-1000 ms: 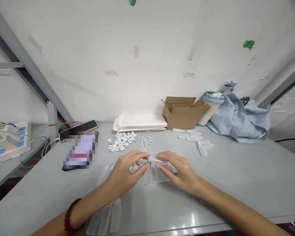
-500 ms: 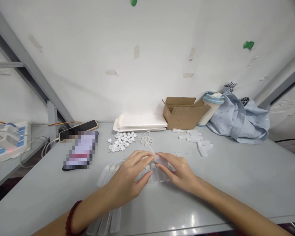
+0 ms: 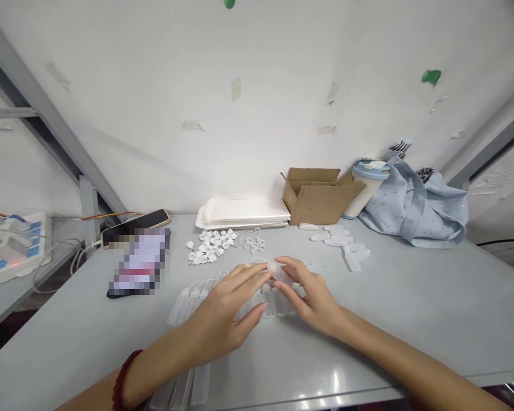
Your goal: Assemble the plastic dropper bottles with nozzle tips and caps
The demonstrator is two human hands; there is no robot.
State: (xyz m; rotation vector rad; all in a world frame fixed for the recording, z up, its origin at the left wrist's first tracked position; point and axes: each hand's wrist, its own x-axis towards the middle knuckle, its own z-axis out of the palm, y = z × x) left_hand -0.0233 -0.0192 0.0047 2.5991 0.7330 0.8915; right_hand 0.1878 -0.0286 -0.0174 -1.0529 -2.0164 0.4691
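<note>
Between thumb and fingers, my right hand (image 3: 310,294) grips a small translucent plastic piece (image 3: 282,275) over the middle of the table. My left hand (image 3: 235,299) touches the upper left end of that piece with its fingertips, its thumb held apart below. A thin white string (image 3: 257,260) runs near the fingertips. Under and beside my hands lie translucent sleeves (image 3: 270,302) in a row. More sleeves with white caps and strings (image 3: 180,307) lie left of my left hand, and long clear ones (image 3: 201,385) lie below my left forearm.
Small white caps (image 3: 212,246) and loose strings (image 3: 253,242) lie behind my hands. Farther back are flat white packages (image 3: 244,212), a cardboard box (image 3: 319,202), a cup (image 3: 364,191) and a blue bag (image 3: 420,208). Translucent pieces (image 3: 352,258) lie right; two phones (image 3: 139,262) (image 3: 154,220) left.
The translucent piece has tilted a little in my right fingers, and my right index finger has risen and bent. The string beside it now curves to the left.
</note>
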